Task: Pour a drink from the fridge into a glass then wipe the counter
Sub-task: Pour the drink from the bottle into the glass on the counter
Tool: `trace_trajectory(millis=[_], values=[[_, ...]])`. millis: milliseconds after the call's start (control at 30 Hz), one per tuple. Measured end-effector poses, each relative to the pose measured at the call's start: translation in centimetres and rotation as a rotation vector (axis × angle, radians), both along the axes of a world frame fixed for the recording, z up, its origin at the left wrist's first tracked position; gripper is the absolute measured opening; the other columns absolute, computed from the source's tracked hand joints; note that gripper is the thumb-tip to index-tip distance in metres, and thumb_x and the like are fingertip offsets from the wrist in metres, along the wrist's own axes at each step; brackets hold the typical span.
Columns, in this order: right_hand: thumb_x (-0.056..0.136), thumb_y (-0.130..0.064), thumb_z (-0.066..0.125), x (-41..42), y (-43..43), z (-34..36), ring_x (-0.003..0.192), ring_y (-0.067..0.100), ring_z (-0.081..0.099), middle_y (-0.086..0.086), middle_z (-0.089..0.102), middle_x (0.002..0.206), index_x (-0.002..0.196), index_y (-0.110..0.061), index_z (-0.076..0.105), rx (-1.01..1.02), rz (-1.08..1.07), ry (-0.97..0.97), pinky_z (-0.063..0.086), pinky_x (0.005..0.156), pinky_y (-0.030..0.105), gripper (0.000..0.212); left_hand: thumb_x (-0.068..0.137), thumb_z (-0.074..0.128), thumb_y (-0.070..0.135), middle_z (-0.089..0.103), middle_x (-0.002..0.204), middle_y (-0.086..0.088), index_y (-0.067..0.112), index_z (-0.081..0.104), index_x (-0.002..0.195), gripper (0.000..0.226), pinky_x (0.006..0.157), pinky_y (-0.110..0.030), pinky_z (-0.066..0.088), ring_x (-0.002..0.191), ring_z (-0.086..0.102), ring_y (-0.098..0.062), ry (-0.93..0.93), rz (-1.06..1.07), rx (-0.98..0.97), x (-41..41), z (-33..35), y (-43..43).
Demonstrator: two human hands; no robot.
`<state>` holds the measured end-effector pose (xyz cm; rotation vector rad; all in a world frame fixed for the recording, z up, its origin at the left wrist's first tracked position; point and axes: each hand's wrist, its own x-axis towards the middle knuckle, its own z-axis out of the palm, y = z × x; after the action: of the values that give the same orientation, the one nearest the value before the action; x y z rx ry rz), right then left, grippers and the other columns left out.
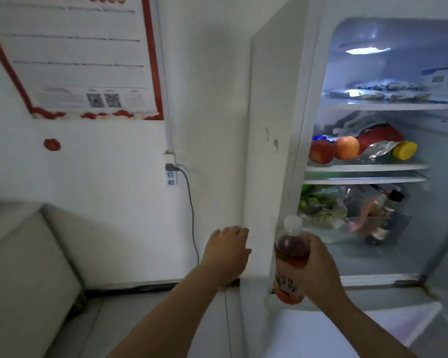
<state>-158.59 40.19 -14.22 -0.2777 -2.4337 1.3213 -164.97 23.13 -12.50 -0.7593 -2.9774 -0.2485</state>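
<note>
Before the open fridge (373, 174) — bottle (290, 259) gripped in right hand (318, 264).

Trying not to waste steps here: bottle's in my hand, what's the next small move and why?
Probably swing the fridge door shut with your left hand: it touches the door's edge, the bottle is out in your right hand, and the door stands open.

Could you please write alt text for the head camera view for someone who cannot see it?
A person's right hand holds a white-capped bottle of dark red drink before an open fridge, while the left hand touches the edge of the fridge door. Two apples sit on a middle shelf.
</note>
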Motion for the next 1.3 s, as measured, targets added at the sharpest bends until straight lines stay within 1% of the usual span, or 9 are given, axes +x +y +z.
trace_trajectory(millis=[167, 333, 467, 600, 700, 900, 1000, 1133, 1300], values=[[0.066, -0.024, 0.082, -0.8, -9.9, -0.2, 0.093, 0.018, 0.057, -0.001, 0.058, 0.103, 0.108, -0.023, 0.049, 0.037, 0.146, 0.014, 0.042, 0.078, 0.027, 0.053, 0.099, 0.041, 0.032, 0.048, 0.140, -0.006, 0.012, 0.040, 0.138, 0.044, 0.110, -0.036, 0.030, 0.129, 0.044, -0.023, -0.031, 0.149, -0.031, 2.2, -0.4, -11.2], [0.067, -0.022, 0.081, -0.5, -20.7, -0.2, 0.091, 0.013, 0.054, -0.008, 0.055, 0.099, 0.103, -0.030, 0.045, 0.039, 0.301, 0.033, 0.039, 0.077, 0.024, 0.051, 0.098, 0.040, 0.033, 0.053, 0.131, -0.007, 0.012, 0.044, 0.132, 0.040, 0.102, -0.037, 0.035, 0.121, 0.048, -0.025, -0.084, 0.326, -0.111, 4.8, -0.8, -22.9], [0.068, -0.021, 0.080, -0.1, -28.6, -0.6, 0.091, 0.015, 0.054, -0.003, 0.057, 0.102, 0.103, -0.029, 0.045, 0.023, 0.415, 0.035, 0.039, 0.077, 0.025, 0.050, 0.098, 0.040, 0.033, 0.049, 0.136, -0.009, 0.012, 0.042, 0.134, 0.042, 0.102, -0.039, 0.036, 0.125, 0.045, -0.028, -0.138, 0.469, -0.149, 7.4, -1.0, -30.9], [0.069, -0.022, 0.080, 0.2, -35.6, -0.5, 0.090, 0.016, 0.053, -0.003, 0.055, 0.099, 0.102, -0.030, 0.043, 0.032, 0.547, 0.044, 0.039, 0.076, 0.026, 0.050, 0.098, 0.041, 0.032, 0.050, 0.135, -0.010, 0.011, 0.045, 0.131, 0.040, 0.102, -0.039, 0.036, 0.124, 0.046, -0.029, -0.177, 0.625, -0.119, 10.1, -0.7, -37.4], [0.067, -0.024, 0.081, -0.1, -40.3, -0.7, 0.090, 0.015, 0.055, -0.004, 0.057, 0.100, 0.101, -0.032, 0.044, 0.056, 0.646, 0.032, 0.039, 0.075, 0.024, 0.050, 0.099, 0.039, 0.030, 0.048, 0.137, -0.010, 0.011, 0.042, 0.135, 0.041, 0.104, -0.039, 0.034, 0.125, 0.045, -0.029, -0.172, 0.712, -0.101, 12.0, -0.5, -41.7], [0.065, -0.027, 0.081, -1.9, -48.6, -1.0, 0.090, 0.015, 0.059, -0.004, 0.060, 0.099, 0.103, -0.025, 0.050, 0.072, 0.824, 0.007, 0.044, 0.072, 0.024, 0.049, 0.098, 0.040, 0.031, 0.050, 0.135, -0.011, 0.011, 0.041, 0.136, 0.043, 0.103, -0.039, 0.036, 0.124, 0.046, -0.028, -0.164, 0.880, -0.082, 14.4, -0.8, -48.6], [0.066, -0.025, 0.082, -3.0, -52.3, -1.4, 0.092, 0.015, 0.058, -0.004, 0.059, 0.100, 0.106, -0.023, 0.050, 0.071, 0.911, 0.032, 0.043, 0.072, 0.023, 0.052, 0.098, 0.040, 0.033, 0.051, 0.134, -0.009, 0.011, 0.042, 0.134, 0.043, 0.102, -0.038, 0.036, 0.122, 0.048, -0.027, -0.155, 0.965, -0.065, 14.4, -0.9, -51.7], [0.066, -0.028, 0.082, -5.7, -56.9, -2.1, 0.090, 0.017, 0.060, -0.002, 0.061, 0.097, 0.104, -0.021, 0.051, 0.059, 0.993, 0.029, 0.042, 0.066, 0.021, 0.049, 0.098, 0.040, 0.031, 0.051, 0.135, -0.007, 0.013, 0.040, 0.138, 0.044, 0.104, -0.038, 0.035, 0.124, 0.047, -0.025, -0.133, 1.055, -0.056, 13.1, -0.4, -55.0], [0.066, -0.028, 0.082, -9.7, -61.9, -2.1, 0.097, 0.018, 0.058, -0.001, 0.060, 0.105, 0.111, -0.019, 0.050, 0.042, 1.079, 0.034, 0.045, 0.078, 0.027, 0.056, 0.098, 0.041, 0.033, 0.050, 0.137, -0.007, 0.012, 0.041, 0.136, 0.044, 0.103, -0.038, 0.037, 0.125, 0.047, -0.026, -0.134, 1.149, -0.067, 10.1, 0.5, -58.5]])
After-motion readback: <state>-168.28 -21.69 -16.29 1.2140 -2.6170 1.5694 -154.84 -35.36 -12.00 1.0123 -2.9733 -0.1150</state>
